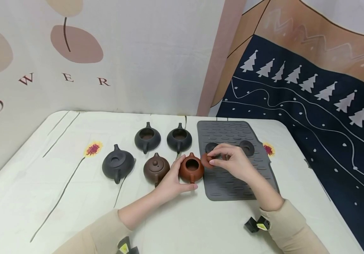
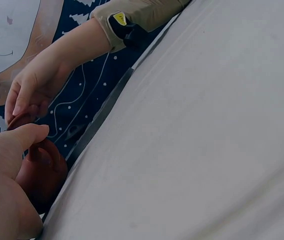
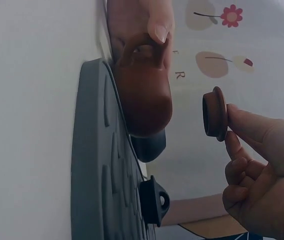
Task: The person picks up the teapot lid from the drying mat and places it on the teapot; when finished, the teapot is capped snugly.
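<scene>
A reddish-brown clay teapot stands uncovered on the table, its round opening facing up. My left hand holds it from the left, fingers along its side and thumb by the handle, as the right wrist view also shows. My right hand pinches the matching red lid by its knob between thumb and fingertips. The lid is tilted on edge, just right of the teapot and apart from it. Left of my left hand sits a dark brown teapot with its lid on.
Two black teapots without lids stand behind. Another black teapot, lidded, is farther left. A grey textured mat lies at right under my right hand, bearing black lids. A patterned cloth hangs beyond the table's right edge.
</scene>
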{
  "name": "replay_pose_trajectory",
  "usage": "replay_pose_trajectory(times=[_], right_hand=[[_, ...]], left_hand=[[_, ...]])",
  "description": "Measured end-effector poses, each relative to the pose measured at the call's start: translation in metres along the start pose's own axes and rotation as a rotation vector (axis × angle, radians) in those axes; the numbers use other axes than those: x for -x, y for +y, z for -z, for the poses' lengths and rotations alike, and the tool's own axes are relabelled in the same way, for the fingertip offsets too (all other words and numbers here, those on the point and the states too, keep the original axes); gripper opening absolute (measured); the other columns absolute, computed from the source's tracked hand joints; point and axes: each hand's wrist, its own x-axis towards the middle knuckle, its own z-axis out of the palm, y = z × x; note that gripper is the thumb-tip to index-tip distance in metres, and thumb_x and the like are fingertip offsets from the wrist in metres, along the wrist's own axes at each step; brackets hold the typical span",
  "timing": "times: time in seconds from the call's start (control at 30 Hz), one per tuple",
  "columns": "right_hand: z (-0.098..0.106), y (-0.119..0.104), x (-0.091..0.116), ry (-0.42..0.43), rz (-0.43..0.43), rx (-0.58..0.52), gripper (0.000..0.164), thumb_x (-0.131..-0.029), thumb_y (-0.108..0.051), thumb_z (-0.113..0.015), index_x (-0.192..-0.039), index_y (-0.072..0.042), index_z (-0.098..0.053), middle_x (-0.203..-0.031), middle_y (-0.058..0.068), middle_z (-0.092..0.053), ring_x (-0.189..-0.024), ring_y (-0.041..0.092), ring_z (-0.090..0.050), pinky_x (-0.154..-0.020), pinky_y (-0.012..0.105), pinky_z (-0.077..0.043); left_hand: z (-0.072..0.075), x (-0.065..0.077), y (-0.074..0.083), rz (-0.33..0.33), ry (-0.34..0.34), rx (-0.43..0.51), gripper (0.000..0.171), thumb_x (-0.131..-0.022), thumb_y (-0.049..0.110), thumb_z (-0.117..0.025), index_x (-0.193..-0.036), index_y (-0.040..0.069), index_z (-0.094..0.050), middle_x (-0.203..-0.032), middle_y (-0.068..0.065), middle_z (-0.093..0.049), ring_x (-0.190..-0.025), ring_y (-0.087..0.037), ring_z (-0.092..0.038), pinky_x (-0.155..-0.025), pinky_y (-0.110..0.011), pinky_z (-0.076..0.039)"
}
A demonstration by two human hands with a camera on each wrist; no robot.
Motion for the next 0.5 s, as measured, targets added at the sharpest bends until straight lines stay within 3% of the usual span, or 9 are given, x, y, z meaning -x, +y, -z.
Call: replay_pose_trajectory(times=[0.5], right_hand=[[-0.018,-0.004,-0.012,-0.039,0.066,-0.038,0.014,-0.082,-0.01,-0.076,-0.096,-0.011,-0.076,-0.095,-0.003,-0.064,-0.067,0.019,-0.047,-0.056,0.028,-0.04]], left_hand=[[0.0,0.001,-0.001,0.009,-0.001,0.021,0.101,-0.075,0.02,-0.083,-0.153,0.009,-0.019,-0.156,-0.008,-0.019,-0.141,-0.022,-0.02,-0.11,-0.048,-0.023]])
